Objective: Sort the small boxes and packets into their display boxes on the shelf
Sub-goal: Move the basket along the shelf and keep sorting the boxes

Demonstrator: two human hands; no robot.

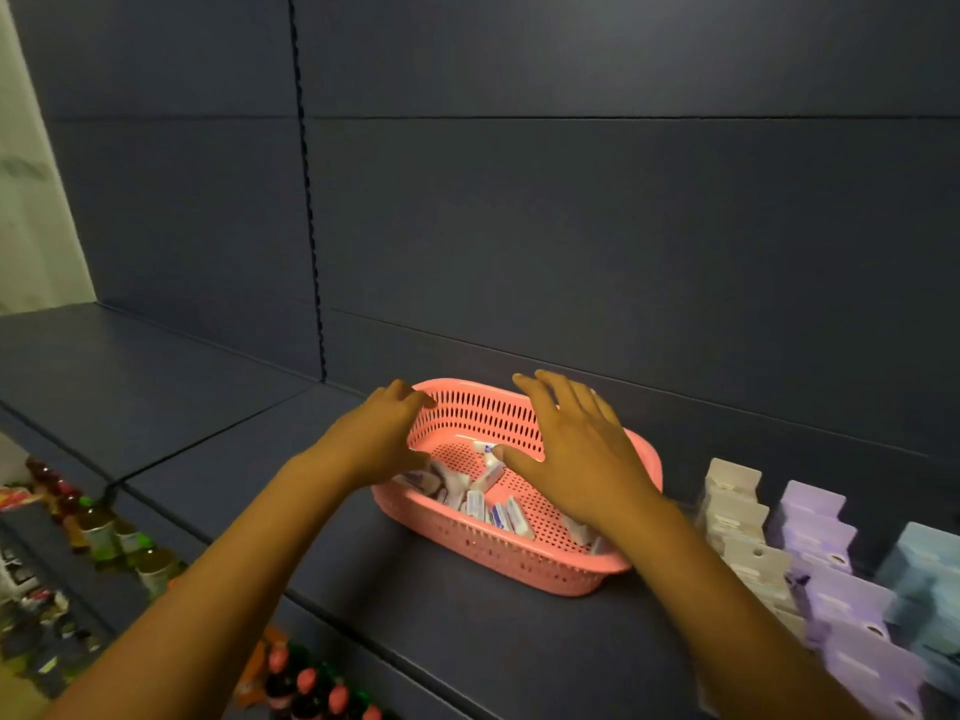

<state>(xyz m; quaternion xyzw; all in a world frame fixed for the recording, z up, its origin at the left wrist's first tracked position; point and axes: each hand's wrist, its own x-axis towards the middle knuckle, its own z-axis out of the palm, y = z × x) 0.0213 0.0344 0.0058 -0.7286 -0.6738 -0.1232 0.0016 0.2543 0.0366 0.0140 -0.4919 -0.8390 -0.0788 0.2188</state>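
Head view shows both my hands at the pink perforated plastic basket (519, 558) that sits on the dark blue shelf (182, 418). My left hand (376, 439) has its fingers curled over the basket's far-left rim, and I cannot tell whether it grips the rim or only rests there. My right hand (569, 449) hovers spread, fingers straight, over the basket's middle and holds nothing. Under my right palm and toward my left wrist lie the small white and purple boxes and packets (480, 498), jumbled on the basket floor.

I judge the step is picking the first items out. To do it well I should steady the rim with my left hand and drop my right fingers straight down onto one packet, pinching it by its long sides rather than scooping several.

Off my right forearm stand the display boxes: a beige cardboard row (737, 517), a lilac row (821, 537) and a pale blue row (924, 574), close together, so I should carry across low and carefully. Left of my left hand the shelf gives open room. The shelf's front edge runs under my forearms, with bottles (104, 527) below.
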